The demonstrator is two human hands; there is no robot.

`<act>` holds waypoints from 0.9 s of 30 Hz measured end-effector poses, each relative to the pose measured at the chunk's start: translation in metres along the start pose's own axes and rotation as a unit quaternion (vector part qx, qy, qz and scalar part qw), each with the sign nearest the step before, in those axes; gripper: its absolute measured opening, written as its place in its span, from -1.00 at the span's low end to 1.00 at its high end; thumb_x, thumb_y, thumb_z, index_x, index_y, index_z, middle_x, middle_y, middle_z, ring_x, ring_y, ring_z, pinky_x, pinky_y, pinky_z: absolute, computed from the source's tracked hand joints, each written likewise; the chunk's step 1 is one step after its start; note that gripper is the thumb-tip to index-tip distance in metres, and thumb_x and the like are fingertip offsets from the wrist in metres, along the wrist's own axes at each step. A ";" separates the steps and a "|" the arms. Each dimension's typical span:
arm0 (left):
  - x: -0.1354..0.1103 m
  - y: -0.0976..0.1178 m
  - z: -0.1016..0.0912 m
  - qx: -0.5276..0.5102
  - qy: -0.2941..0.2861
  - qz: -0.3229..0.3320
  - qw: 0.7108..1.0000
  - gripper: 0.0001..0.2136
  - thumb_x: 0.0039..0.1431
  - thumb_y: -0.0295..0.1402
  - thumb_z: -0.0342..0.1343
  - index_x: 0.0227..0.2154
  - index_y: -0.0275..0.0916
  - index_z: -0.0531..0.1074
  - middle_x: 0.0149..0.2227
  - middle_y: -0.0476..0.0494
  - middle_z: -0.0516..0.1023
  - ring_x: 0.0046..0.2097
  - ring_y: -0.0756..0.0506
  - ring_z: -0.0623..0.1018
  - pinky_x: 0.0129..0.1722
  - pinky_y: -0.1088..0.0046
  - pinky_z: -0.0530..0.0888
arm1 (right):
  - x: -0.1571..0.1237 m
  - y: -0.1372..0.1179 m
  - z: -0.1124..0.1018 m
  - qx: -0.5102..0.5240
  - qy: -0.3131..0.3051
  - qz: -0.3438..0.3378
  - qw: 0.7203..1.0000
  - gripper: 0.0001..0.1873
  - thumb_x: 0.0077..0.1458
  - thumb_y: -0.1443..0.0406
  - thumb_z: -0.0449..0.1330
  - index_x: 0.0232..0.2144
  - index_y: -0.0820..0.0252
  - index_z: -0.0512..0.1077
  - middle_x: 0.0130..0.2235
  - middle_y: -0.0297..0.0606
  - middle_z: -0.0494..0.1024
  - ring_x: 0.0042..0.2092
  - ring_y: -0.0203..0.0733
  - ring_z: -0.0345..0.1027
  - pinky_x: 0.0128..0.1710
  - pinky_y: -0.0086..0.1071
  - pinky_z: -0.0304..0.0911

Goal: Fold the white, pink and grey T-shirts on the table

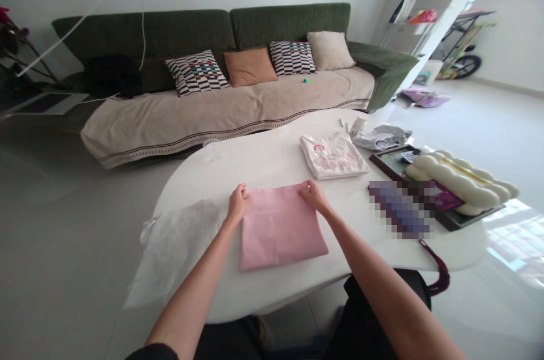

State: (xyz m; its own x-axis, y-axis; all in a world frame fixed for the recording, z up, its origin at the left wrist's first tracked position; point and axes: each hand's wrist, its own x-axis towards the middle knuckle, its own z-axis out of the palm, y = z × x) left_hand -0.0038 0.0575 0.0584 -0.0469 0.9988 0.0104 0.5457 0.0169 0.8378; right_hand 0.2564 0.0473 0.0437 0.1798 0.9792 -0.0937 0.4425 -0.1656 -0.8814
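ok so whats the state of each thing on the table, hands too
pink cloth, folded flat
left hand, closed on its far left corner
right hand, closed on its far right corner
white shirt, folded flat, apart from the pink one
thin white sheet, spread out, hanging over the table edge
tray, loaded, cream padded thing lying on it

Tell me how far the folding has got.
Done: a cream printed top lies folded on the table. In hand: the pink garment, folded to a rectangle, left hand and right hand gripping its far corners. Left: perhaps the white sheet at the table's left edge.
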 end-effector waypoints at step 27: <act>-0.060 0.035 0.075 0.325 -0.201 0.227 0.896 -0.57 0.21 -0.13 -0.24 0.15 0.11 0.02 0.26 0.04 -0.08 0.25 -0.25 -0.12 0.08 -0.21 -0.17 | -0.183 0.038 -0.029 0.021 -0.005 -0.005 1.000 -0.54 0.00 0.12 0.06 -0.06 0.19 0.18 -0.37 -0.29 0.41 -0.36 -0.21 0.42 -0.37 -0.37 0.31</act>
State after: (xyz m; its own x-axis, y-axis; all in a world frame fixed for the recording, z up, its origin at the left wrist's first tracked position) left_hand 0.0807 0.0015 0.0465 0.5371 0.8426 -0.0381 0.8102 -0.5028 0.3012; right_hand 0.2663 -0.1420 0.0407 0.1667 0.9819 -0.0902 0.4063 -0.1518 -0.9010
